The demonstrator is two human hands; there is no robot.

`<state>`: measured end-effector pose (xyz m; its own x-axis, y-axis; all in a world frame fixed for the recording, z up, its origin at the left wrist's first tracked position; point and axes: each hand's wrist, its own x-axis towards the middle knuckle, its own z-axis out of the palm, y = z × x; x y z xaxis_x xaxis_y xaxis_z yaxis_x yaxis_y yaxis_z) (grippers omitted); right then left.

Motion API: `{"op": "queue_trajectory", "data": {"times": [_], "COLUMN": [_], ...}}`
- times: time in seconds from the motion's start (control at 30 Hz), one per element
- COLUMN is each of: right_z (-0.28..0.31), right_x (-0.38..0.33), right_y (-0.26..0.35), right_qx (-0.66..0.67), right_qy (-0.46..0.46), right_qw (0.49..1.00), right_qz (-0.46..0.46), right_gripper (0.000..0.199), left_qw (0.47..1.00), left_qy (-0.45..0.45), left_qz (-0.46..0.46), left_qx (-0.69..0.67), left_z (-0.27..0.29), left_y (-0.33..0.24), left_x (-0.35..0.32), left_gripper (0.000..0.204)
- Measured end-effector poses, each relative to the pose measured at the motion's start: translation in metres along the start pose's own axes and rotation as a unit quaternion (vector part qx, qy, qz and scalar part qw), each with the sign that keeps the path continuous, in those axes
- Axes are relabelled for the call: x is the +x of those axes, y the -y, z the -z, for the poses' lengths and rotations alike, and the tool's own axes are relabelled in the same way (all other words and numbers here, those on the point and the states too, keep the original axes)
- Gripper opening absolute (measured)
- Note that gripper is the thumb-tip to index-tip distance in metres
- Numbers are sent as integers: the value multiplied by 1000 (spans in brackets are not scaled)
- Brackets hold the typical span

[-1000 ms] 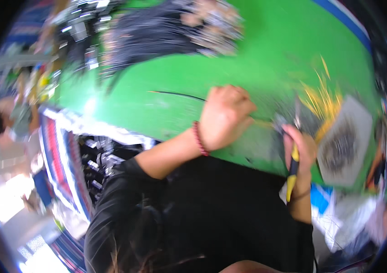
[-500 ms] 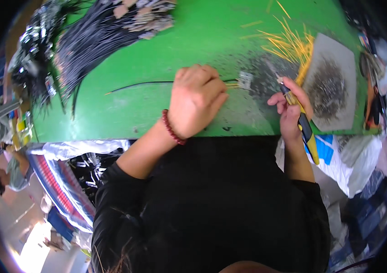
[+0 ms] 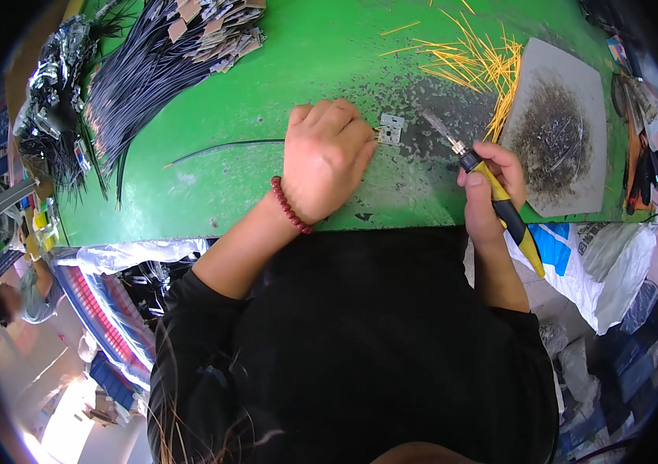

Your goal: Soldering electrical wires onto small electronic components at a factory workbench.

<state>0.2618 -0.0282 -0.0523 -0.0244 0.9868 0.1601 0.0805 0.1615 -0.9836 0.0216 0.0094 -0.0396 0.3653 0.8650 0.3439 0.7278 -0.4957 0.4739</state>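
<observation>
My left hand (image 3: 327,158) is closed over a black wire (image 3: 224,145) on the green tabletop. The wire's thin bare end sticks out to the left. Beyond my fingers, thin leads meet a small silver plate (image 3: 391,129) that lies flat; the fingertips pinching the wire are hidden under the hand. In my right hand (image 3: 491,185) is a soldering iron (image 3: 508,203) with a yellow and black handle. Its metal tip points up and left, to the right of the plate and apart from it.
Yellow sticks (image 3: 483,62) lie heaped at the far right beside a grey, soot-stained board (image 3: 592,93). A bundle of black wires (image 3: 151,85) with tan and silver tabs fills the far left. Tools (image 3: 638,170) lie along the right edge. A person (image 3: 31,298) is off to the left.
The whole view has shifted slightly. My right hand has closed its fingers more around the soldering iron, and its tip has come a little nearer the plate. My left hand keeps its hold.
</observation>
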Motion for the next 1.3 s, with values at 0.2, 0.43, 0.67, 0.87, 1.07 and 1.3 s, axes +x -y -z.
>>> {"op": "queue_trajectory", "data": {"times": [0.2,0.43,0.67,0.87,1.07,1.3], "right_z": [-33,-52,-49,-58,-62,-55], "right_x": [37,48,30,33,41,42], "right_y": [0,0,-15,-26,-26,-12], "right_qx": [-86,-272,-177,-174,-169,-43], "right_qy": [87,200,114,93,101,63], "right_qw": [990,900,969,972,971,995], "right_qz": [68,275,126,127,134,66], "right_gripper": [43,30,37,38,38,39], "left_qw": [996,997,964,783,803,909], "left_qy": [-25,-10,-215,-136,-48,-182], "left_qz": [75,66,145,497,512,375], "left_qx": [44,-29,57,349,301,15], "left_z": [48,65,142,270,298,365], "left_y": [33,60,149,289,326,162], "left_x": [-11,-60,-92,-118,-144,-67], "left_gripper": [24,10,10,45,40,20]}}
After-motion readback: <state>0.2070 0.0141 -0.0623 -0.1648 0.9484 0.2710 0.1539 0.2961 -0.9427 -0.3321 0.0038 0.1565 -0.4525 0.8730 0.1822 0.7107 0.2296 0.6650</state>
